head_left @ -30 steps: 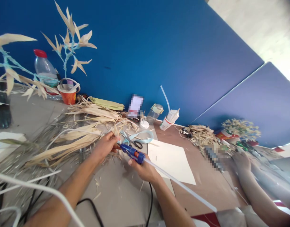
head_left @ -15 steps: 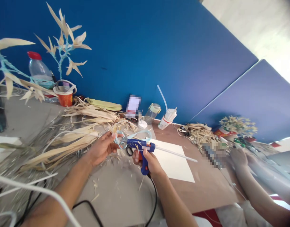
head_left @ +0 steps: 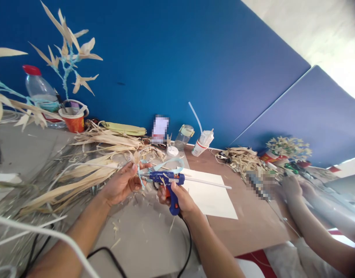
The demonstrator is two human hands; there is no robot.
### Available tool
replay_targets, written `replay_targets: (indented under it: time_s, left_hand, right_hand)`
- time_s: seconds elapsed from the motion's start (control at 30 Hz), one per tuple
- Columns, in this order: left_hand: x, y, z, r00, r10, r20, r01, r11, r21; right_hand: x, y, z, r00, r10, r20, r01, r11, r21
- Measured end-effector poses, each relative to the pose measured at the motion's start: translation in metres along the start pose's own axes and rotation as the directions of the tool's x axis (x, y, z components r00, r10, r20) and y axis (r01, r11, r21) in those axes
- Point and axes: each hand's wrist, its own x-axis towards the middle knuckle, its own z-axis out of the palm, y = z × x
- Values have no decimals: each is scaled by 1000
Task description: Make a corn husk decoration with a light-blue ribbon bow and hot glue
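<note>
A blue plastic glue gun (head_left: pixel 167 177) is occupying the middle of the scene, its metal nozzle pointing left and a translucent glue stick (head_left: pixel 208 183) projecting right from its rear, above a white rectangular paper sheet (head_left: pixel 216 204). The person's right hand (head_left: pixel 181 197) is grasping the handle, fingers curling around the trigger, forearm reaching in from the near right. From the near left, the other forearm is slanting inward; the left hand (head_left: pixel 121 185), palm turned towards the gun, is pinching a small light-blue-wrapped husk piece (head_left: pixel 140 175) right by the nozzle. Long straw-coloured dried husks (head_left: pixel 75 179) are lying farther left, while a co-worker's hand (head_left: pixel 292 188) is showing at right.
</note>
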Motion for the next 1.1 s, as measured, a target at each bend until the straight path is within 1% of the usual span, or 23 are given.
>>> replay_targets:
  time_s: [0.1,0.2,0.27,0.33,0.4,0.43,0.5,0.57,0.6,0.63,0.7,0.73,0.8,0.87,0.93,1.0,1.1]
  left_hand:
    - [1,0,0,999,24,-37,-24,1000,4]
    - [3,0,-1,996,55,-69,-54,998,19]
    - [5,-2,-2,995,58,-80,-55,998,37]
    - [7,-3,-3,994,48,-95,-43,998,51]
    - [8,-5,-4,993,34,-116,-28,998,53]
    - [9,-6,-5,991,30,-127,-23,998,52]
    - [9,-7,-4,986,33,-162,-24,998,54]
    - [10,-7,-3,978,47,-201,-35,997,64]
    - [10,-8,-2,975,56,-215,-41,996,74]
    - [10,-8,-2,972,63,-226,-44,995,87]
    - [10,-8,-1,970,71,-234,-45,992,116]
    - [10,-8,0,969,74,-236,-44,991,129]
    - [10,-9,-1,969,77,-234,-44,989,144]
    - [10,-10,-2,971,82,-225,-48,987,153]
    - [10,-10,-3,973,87,-212,-52,985,166]
    - [11,-10,-4,977,89,-196,-55,984,172]
    - [11,-11,-6,980,80,-184,-52,987,154]
  right_hand:
    - [-2,0,-3,999,-31,-10,31,999,-17]
    - [-5,-1,-7,994,-101,-33,99,994,-38]
    - [-8,-3,-12,986,-154,-65,148,985,-91]
    - [-12,-5,-17,975,-190,-119,161,961,-224]
    - [-18,-8,-23,962,-206,-182,110,896,-430]
    - [-21,-10,-26,951,-224,-215,75,838,-541]
    - [-27,-12,-33,918,-303,-256,16,673,-739]
    - [-33,-10,-42,871,-421,-254,-34,462,-886]
    - [-35,-8,-48,847,-471,-247,-76,351,-933]
    - [-38,-6,-55,831,-498,-248,-136,249,-959]
    - [-42,2,-69,823,-495,-278,-274,83,-958]
    - [-44,6,-76,828,-479,-292,-323,18,-946]
    - [-47,14,-88,848,-431,-309,-377,-78,-923]
    - [-49,21,-97,854,-387,-348,-421,-118,-899]
    - [-50,25,-103,852,-348,-392,-452,-112,-885]
    - [-50,26,-106,857,-302,-417,-457,-73,-887]
    - [-52,20,-110,881,-204,-428,-432,25,-902]
